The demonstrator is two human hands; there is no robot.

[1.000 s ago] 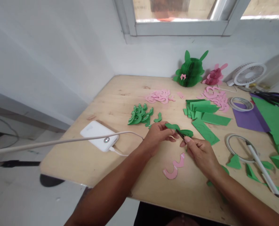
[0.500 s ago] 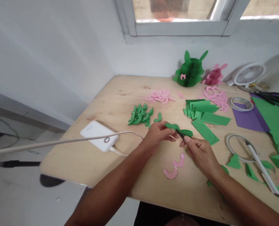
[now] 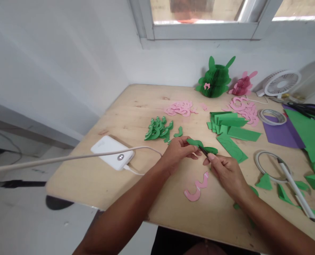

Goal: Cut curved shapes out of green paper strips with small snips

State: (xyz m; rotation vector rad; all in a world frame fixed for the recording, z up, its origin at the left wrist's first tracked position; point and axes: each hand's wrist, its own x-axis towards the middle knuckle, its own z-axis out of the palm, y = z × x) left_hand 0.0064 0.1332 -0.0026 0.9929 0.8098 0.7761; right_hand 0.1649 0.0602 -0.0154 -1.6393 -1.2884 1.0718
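In the head view my left hand (image 3: 179,148) pinches a curved green paper cutout (image 3: 194,142), its fingers closed along the near edge. A slim dark tool (image 3: 203,151) lies against the paper. My right hand (image 3: 225,170) is closed round the tool's near end; its kind cannot be made out. Just below the hands lies a wavy pink paper cutout (image 3: 196,191) with white strips on it. Left of the hands sits a pile of curved green cutouts (image 3: 157,129), many white-tipped. A single green piece (image 3: 178,132) rests beside that pile.
A white power bank (image 3: 112,152) with a cable lies at left. Pink cutouts (image 3: 180,108), green strips (image 3: 242,134), a tape roll (image 3: 271,117), black scissors (image 3: 308,110) and a white pen (image 3: 297,191) lie around. Paper figures (image 3: 215,81) and a small fan (image 3: 281,84) stand by the wall.
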